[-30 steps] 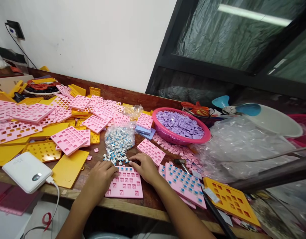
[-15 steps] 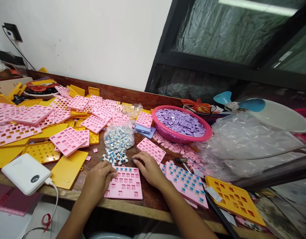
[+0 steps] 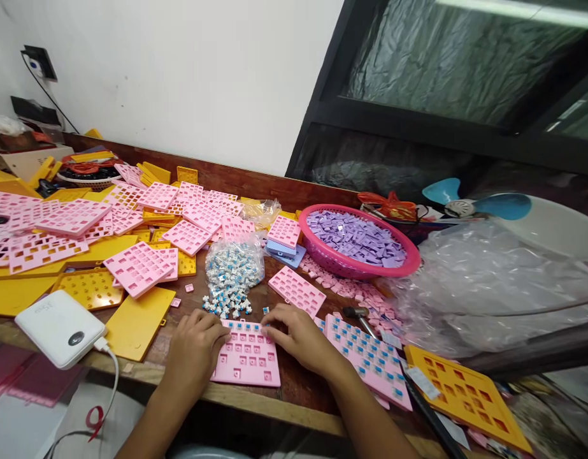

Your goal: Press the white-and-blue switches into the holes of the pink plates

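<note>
A pink key plate (image 3: 250, 357) with square holes lies flat on the bench in front of me. Blue-topped key switches fill part of its far row. My left hand (image 3: 197, 344) is closed on the plate's left side, fingertips over the edge. At the far right corner of the plate, my right hand (image 3: 301, 335) pinches a small blue switch (image 3: 264, 330) against the far row. Just beyond, loose blue-and-white switches (image 3: 229, 301) spill from a clear plastic bag (image 3: 234, 258). One loose switch (image 3: 265, 310) lies near my right fingers.
To the right are a pink plate full of switches (image 3: 365, 357), a hammer (image 3: 355, 312) and a yellow plate (image 3: 466, 395). A pink basket (image 3: 413, 258) holds purple keycaps. Pink and yellow plates pile at left, behind a white power bank (image 3: 59, 328).
My right hand has moved from beside the switch pile to the plate's far right corner, carrying a blue switch. My left hand stays on the plate. The view has shifted slightly.
</note>
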`<state>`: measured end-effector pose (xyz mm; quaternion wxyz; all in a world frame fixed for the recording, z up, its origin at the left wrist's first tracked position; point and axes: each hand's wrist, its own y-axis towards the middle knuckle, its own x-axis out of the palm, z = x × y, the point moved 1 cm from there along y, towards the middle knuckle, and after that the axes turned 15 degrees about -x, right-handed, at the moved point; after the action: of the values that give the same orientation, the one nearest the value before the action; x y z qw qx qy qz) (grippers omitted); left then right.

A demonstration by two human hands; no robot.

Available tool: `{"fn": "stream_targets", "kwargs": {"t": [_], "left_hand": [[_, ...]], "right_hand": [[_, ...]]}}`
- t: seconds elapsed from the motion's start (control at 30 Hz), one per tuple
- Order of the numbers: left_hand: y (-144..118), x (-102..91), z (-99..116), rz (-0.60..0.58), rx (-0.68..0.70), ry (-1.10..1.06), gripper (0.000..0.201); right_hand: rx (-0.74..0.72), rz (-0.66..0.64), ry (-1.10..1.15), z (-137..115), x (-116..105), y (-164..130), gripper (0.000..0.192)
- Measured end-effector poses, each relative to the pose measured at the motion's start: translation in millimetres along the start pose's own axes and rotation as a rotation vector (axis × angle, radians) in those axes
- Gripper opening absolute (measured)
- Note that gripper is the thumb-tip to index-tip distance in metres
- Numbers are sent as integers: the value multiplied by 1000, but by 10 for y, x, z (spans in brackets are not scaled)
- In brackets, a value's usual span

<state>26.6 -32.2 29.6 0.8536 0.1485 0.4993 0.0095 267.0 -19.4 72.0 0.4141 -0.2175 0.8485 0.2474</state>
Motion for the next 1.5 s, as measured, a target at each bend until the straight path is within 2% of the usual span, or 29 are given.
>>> {"fn": "stream_targets", "kwargs": {"t": [0.1,0.23,0.4,0.5,0.67,0.77,0.87,0.97,1.03,1.17,1.27,1.5], "left_hand": [[-5,7,30,-6,-44,29,16],[-5,-28,1,-56,-74,-41,16],[27,-254,-242,-102,-116,-298,15],[46,-380,-414,-87,-141,-303,20],[85,-329,-515,-75,-188,-245,23],[114,-254,-491,-80,-207,-200,18],[121,-245,-462,-74,-235,-178,12],[99,-290,-440,-91,-264,-232,10],[78,-321,-412,-124,-240,-311,9],[49,-324,-298,-185,-117,-441,6],[57,-258,-192,-201,-65,-481,8],[120,-81,-15,-229,-9,-471,20]], "right_hand": [[52,-10,-10,32,41,17,2],[48,14,-92,85,102,33,17],[32,47,-153,157,168,62,22],[42,79,-139,190,189,72,21],[1,31,-36,174,135,35,10],[-55,-3,-86,133,102,20,13],[-108,-49,-254,77,108,45,14],[-143,-131,-435,19,126,86,15],[-140,-157,-479,-8,125,97,15],[-98,-105,-353,-19,103,71,7],[-98,-67,-275,-10,102,57,9],[-169,-15,-286,40,145,83,11]]}}
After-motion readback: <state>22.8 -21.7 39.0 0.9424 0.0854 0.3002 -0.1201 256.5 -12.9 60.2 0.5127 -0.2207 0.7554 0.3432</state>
